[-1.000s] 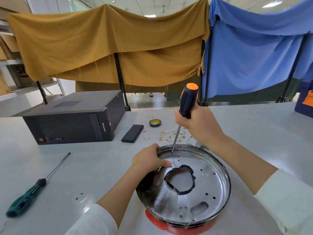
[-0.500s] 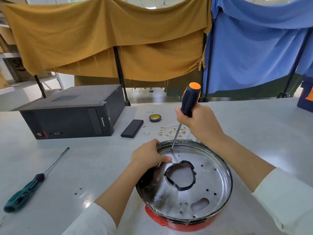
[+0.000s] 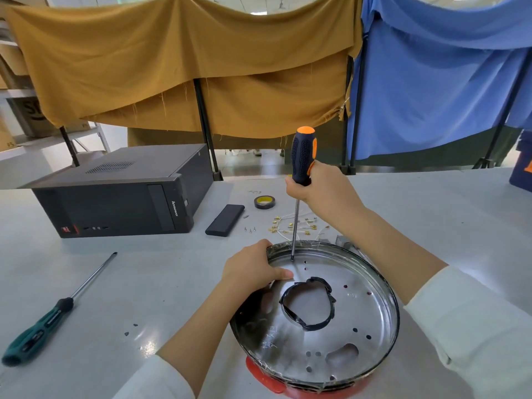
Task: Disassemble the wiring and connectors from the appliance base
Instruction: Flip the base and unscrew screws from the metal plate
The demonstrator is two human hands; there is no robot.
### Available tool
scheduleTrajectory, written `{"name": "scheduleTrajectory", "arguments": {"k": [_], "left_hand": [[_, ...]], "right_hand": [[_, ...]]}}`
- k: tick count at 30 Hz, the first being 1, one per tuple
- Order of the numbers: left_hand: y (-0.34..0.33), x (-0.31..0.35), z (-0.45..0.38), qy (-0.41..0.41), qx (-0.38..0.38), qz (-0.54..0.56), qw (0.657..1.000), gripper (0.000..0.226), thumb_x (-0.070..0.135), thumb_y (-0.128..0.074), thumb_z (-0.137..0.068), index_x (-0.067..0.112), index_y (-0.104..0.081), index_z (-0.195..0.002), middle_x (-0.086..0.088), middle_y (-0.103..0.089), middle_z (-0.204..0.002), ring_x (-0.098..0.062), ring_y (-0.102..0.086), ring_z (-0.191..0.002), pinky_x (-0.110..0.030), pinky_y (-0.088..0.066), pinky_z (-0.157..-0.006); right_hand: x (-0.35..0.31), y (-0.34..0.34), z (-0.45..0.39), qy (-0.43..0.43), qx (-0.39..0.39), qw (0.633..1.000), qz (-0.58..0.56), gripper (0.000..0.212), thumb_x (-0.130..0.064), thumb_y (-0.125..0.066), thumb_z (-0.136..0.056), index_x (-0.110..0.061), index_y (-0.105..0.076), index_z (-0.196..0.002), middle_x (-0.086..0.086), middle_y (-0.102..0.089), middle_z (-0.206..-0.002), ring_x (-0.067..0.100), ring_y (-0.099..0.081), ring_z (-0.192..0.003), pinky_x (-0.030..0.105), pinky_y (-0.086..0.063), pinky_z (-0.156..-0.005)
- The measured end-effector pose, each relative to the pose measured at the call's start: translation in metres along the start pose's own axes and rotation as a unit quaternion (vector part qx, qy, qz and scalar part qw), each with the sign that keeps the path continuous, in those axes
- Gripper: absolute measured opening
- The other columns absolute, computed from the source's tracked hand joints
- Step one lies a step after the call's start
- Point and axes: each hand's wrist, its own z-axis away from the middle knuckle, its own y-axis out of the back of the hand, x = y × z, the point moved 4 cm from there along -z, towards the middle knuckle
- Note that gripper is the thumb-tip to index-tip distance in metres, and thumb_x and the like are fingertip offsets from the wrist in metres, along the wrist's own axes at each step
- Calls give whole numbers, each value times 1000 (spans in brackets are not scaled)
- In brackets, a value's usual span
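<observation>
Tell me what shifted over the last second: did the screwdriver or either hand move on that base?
The orange-and-black screwdriver has swung from tilted to nearly upright, its tip still at the far inner edge of the metal base. The right hand keeps gripping its handle, and the left hand still holds the rim. The green screwdriver lies untouched.

Appliance base (image 3: 359, 318) – round shiny metal pan, tilted on the surface, black-rimmed centre hole. Loose white wires with brass connectors (image 3: 288, 226) lie just behind it.
</observation>
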Motion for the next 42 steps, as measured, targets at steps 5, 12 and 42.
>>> {"name": "scheduleTrajectory", "arguments": {"k": [5,12,42], "left_hand": [[0,-1,0,-2,-4,5,1000,78,70,-68,-59,30,-45,-121,7,-62,-112,-18,-58,-100,-29,-38,-69],[0,0,0,-12,-3,-2,1000,77,69,-67,-61,30,-44,-124,6,-61,-115,-19,-58,-103,-29,-38,-70],[-2,11,3,-38,-18,12,999,73,70,-68,-58,32,-47,-116,9,-62,-108,-18,-58,-96,-29,-39,-69]], "right_hand": [[-2,-8,-21,-5,-140,988,-59,24,-28,-55,-85,-22,-37,-71,-4,-43,-62,11,-39,-49,24,-35,-49],[1,-1,-27,-4,-163,987,12,25,-39,-51,-88,-22,-39,-75,-5,-48,-59,12,-47,-47,25,-40,-47],[-16,-9,-9,-98,98,916,-375,27,-26,-66,-86,-24,-42,-72,-6,-44,-58,10,-42,-49,19,-37,-47]]}}
